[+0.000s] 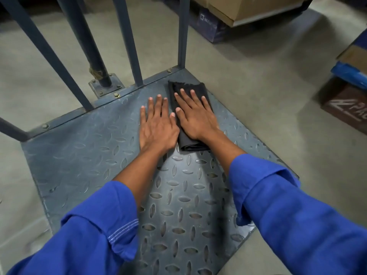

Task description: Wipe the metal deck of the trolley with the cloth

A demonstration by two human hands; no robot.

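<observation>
Black folded cloth lies on the grey diamond-patterned metal deck of the trolley, just short of the blue-grey upright corner post. My right hand presses it flat, fingers straight and spread, with nothing clenched round it. My left hand rests flat and released on bare plate just beside the cloth, farther from the post. I judge the wipe is working the corner by the post. Next calls for firm downward pressure while dragging the cloth away from the post, without it bunching on the raised treads.
</observation>
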